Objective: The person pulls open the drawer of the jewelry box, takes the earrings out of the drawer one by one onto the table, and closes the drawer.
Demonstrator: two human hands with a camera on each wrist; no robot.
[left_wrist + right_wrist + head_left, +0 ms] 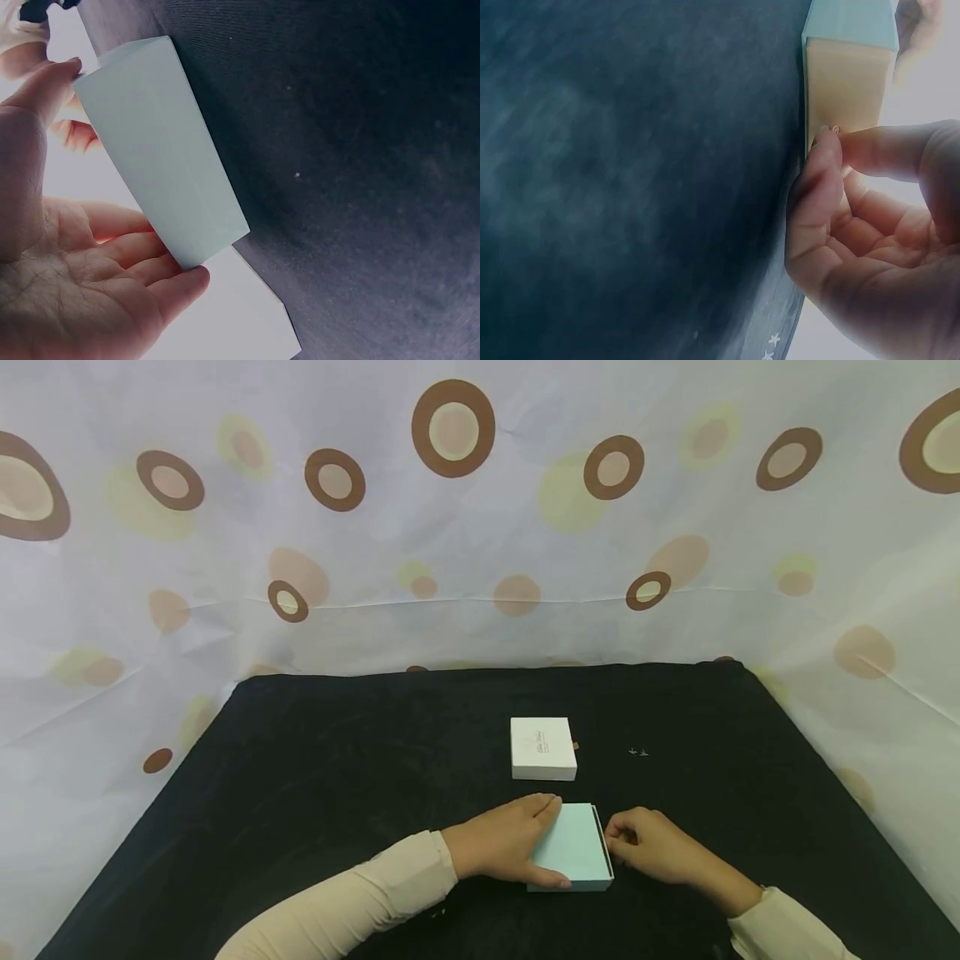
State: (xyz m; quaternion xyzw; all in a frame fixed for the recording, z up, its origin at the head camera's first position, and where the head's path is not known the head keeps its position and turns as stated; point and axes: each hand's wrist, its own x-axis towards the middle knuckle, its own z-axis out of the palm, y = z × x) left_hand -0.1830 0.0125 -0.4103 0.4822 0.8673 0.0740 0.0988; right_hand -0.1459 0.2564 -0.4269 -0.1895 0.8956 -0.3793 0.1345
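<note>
A light blue drawer box (576,842) lies on the black cloth. My left hand (504,842) grips its left part, the thumb at the near edge and the fingers at the far edge. In the left wrist view, one pale blue side (161,154) of the box shows between thumb and fingers. At the box's right end, my right hand (654,845) pinches a tiny loop (836,130) between thumb and forefinger, against the cream drawer front (847,82). Fingertips hide most of this loop. A narrow dark gap runs along the box's right edge.
Behind the blue box stands a white box (543,748) with printed lettering and a small brown tab on its right side. Two small star-like pieces (638,752) lie on the cloth to its right. A patterned curtain (480,543) hangs behind the table.
</note>
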